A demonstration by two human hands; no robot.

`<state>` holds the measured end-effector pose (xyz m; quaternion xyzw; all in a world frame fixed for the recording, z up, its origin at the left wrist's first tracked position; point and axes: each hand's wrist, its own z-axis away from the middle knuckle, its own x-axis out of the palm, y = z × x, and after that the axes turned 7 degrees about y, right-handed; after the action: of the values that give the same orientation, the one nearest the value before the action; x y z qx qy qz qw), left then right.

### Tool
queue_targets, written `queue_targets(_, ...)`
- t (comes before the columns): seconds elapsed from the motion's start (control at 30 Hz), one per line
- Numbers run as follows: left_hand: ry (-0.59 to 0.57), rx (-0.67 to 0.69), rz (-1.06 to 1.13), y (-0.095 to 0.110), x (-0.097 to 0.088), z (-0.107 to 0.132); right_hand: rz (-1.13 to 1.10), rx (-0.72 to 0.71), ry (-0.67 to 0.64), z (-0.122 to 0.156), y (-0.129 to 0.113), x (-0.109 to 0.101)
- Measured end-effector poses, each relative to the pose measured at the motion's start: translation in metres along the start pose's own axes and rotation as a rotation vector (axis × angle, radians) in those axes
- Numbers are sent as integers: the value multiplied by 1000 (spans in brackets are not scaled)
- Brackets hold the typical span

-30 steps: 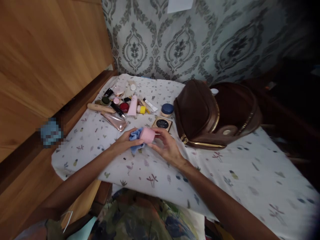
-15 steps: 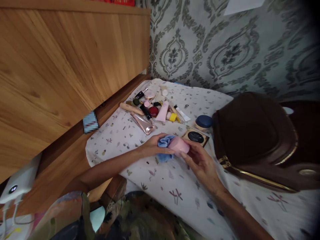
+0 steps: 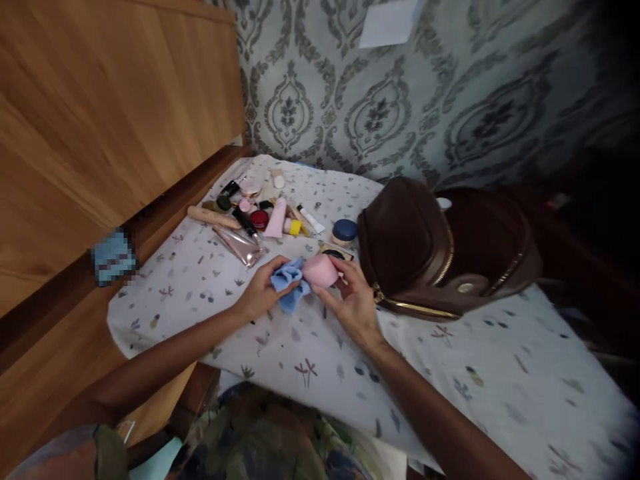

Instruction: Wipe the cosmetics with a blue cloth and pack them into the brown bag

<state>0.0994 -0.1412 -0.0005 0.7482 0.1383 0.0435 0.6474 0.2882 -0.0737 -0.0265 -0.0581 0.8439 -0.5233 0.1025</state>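
Between my two hands, above the patterned cloth (image 3: 280, 347), is a pink rounded jar (image 3: 321, 271). My right hand (image 3: 353, 300) grips it from the right, thumb below and fingers around its far side. A crumpled blue cloth (image 3: 290, 283) is pinched in my left hand (image 3: 265, 290), right beside the jar's left end. Behind the jar lies a flat box with a dark oval (image 3: 336, 253), partly hidden by the jar and my fingers. A jar with a blue lid (image 3: 345, 231) stands just beyond it.
Several cosmetics lie at the back left, among them a pink tube (image 3: 277, 217), a red round case (image 3: 259, 219) and a shiny rose-gold tube (image 3: 239, 247). A brown leather bag (image 3: 405, 240) stands to the right. A wooden cabinet (image 3: 125, 100) borders the left side.
The view has swung to the right, so everything sits further left. The blue cloth has come away from around the jar's end, and more of the jar shows. Both hands keep their hold.
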Motion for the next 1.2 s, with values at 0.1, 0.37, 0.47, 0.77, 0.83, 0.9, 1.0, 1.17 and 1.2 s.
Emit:
queue_targets(0.1,-37,270,-245,14,-4,0,24,-35,-20,-2,-2,-2)
queue_targets(0.37,-163,501,-414,24,-8,-25,68,-168,-224,2,-8,-3)
queue_targets(0.47,-214,307,-307,15,-7,-35,-81,-43,-232,2,-9,-2)
queue_targets(0.77,-100,-173,42,9,2,-8,-2,-43,51,-11,-1,-12)
queue_targets(0.83,-85,-67,-46,18,3,-3,108,-111,52,-10,-2,-13)
queue_targets(0.9,-73,62,-153,28,4,-2,180,-171,7,-7,-4,-12)
queue_targets(1.0,-58,247,-281,40,5,-4,208,-198,-93,-3,-6,-10)
queue_targets(1.17,-66,559,-406,41,9,-5,-43,-5,-131,-2,-4,-4)
queue_targets(1.2,-73,626,-440,39,10,-4,-126,66,-135,-2,-4,-4)
